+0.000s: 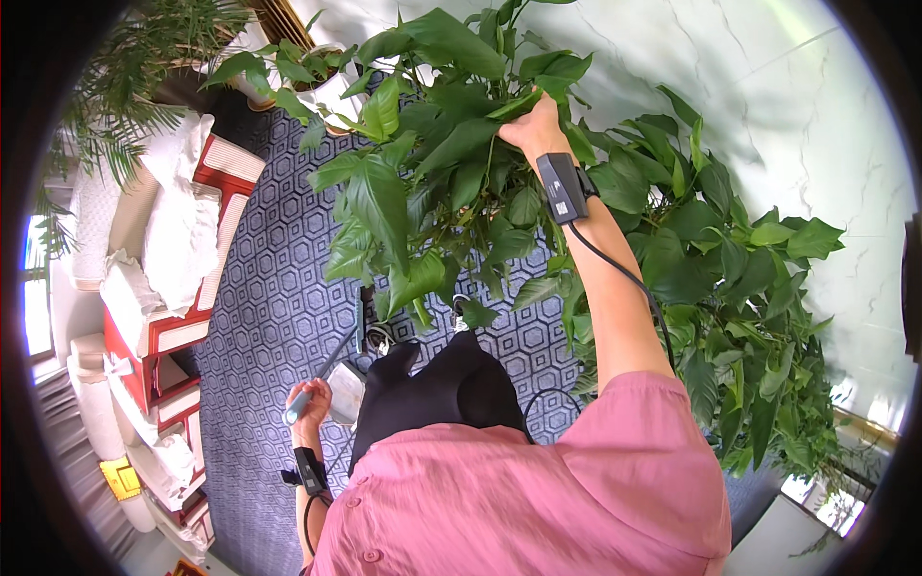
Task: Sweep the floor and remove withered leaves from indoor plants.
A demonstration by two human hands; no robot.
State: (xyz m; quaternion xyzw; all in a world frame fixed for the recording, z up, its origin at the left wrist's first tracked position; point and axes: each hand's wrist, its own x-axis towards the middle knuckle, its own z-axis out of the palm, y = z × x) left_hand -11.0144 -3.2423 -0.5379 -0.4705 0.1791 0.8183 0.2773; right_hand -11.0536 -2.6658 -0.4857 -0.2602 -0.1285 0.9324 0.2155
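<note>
My right hand (534,128) reaches forward into a large, leafy green plant (461,144). Its fingers are closed on a leaf (520,104) near the top of the foliage. Low on the left, my left hand (310,403) is wrapped round the blue-grey grip of a long-handled floor tool (338,351). The shaft slants down to a narrow dark bar (361,320) by my feet; whether it is a broom or a mop I cannot tell. Beside the shaft, a pale grey, pan-like object (348,394) shows partly behind my leg.
More leafy plants (711,240) line the pale marbled wall (730,58) on the right. Red and cream seats with white covers (178,230) stand along the left. Patterned blue carpet (259,317) covers the floor. A white pot (334,99) sits at the back, and a cable (552,394) hangs near my right side.
</note>
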